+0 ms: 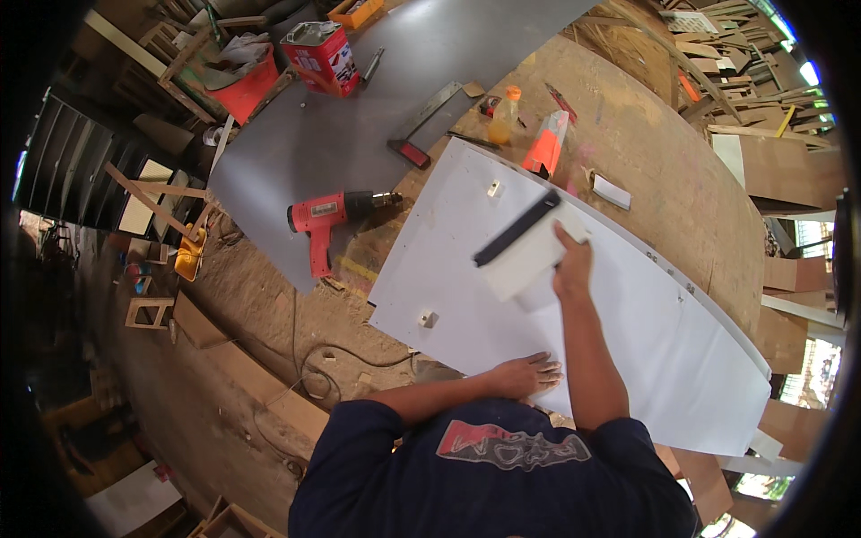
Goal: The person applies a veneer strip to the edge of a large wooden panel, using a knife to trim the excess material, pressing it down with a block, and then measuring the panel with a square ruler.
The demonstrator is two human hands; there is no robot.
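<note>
A large white panel (619, 359) with a curved far edge lies in front of me on the bench. My right hand (574, 263) grips the edge of a pale, flat rectangular piece with a dark strip along its far left side (529, 260), held over the panel. Its kind I cannot make out. My left hand (527, 375) rests on the panel's near edge, palm down, fingers stretched out, holding nothing. Small metal fittings (493, 188) sit on the panel, another fitting (428, 319) near its left corner.
A red heat gun (325, 219) lies left of the panel, its cable on the floor. Beyond are an orange-and-white tool (545, 148), a bottle of orange liquid (504, 117), a grey sheet (287, 152) and a red can (320, 58). Wood scraps (717, 54) pile up far right.
</note>
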